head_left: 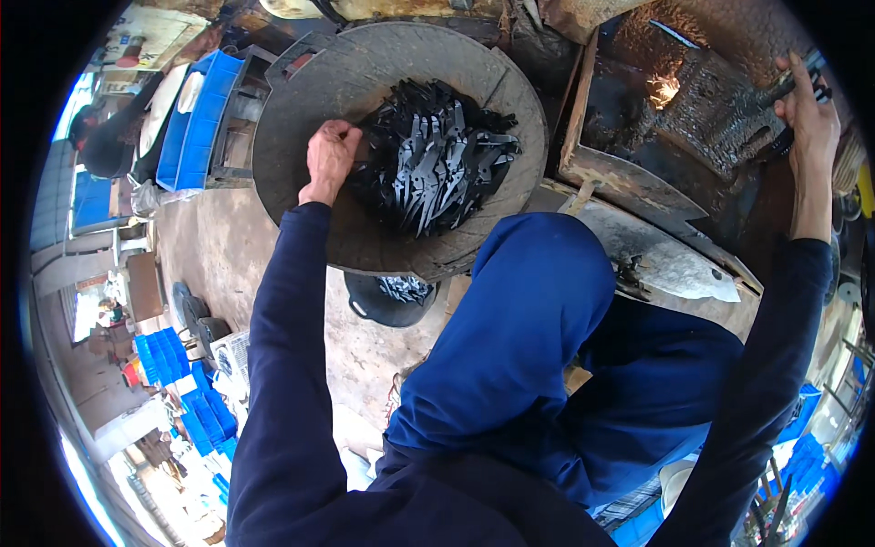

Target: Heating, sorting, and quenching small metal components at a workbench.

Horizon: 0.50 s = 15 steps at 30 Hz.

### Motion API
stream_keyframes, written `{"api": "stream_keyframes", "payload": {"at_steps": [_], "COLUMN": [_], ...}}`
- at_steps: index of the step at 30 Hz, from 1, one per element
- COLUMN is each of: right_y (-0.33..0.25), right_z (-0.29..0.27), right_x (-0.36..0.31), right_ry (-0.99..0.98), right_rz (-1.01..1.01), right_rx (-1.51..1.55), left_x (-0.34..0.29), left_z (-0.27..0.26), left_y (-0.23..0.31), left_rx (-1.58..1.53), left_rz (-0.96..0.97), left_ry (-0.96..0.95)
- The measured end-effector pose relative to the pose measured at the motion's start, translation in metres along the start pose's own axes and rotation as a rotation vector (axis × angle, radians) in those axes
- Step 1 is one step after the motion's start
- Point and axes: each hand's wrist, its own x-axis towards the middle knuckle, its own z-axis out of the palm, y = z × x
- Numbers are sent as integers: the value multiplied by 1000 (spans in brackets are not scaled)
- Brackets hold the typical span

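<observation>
My left hand (pixel 329 157) reaches into a round grey tray (pixel 301 118) and closes its fingers on the left edge of a heap of black metal blanks (pixel 437 159). My right hand (pixel 807 114) is stretched far to the upper right, gripping a dark long handle or tongs (pixel 788 87) by a sooty furnace block (pixel 711 109). A small flame or glow (pixel 663 89) shows in the furnace. Both arms wear dark blue sleeves, and my blue-clad knee (pixel 538 310) fills the middle.
A worn metal chute or plate (pixel 674 260) slopes below the furnace. A dark pan (pixel 392 296) with more blanks sits under the tray. Blue crates (pixel 196 118) stand at the left, and several more (pixel 182 383) lower left. A person's dark shape (pixel 105 137) is at far left.
</observation>
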Motion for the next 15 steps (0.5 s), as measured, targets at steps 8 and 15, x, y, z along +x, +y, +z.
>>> {"api": "stream_keyframes", "payload": {"at_steps": [8,15], "right_y": [-24,-37], "right_z": [10,14], "right_x": [-17,-27], "right_ry": [61,57], "right_rz": [2,-20], "right_rx": [84,106], "left_x": [11,11], "left_z": [-65,-53], "left_y": [47,56], "left_rx": [-162,-223], "left_rz": [20,0], "left_ry": [-199,-176]}}
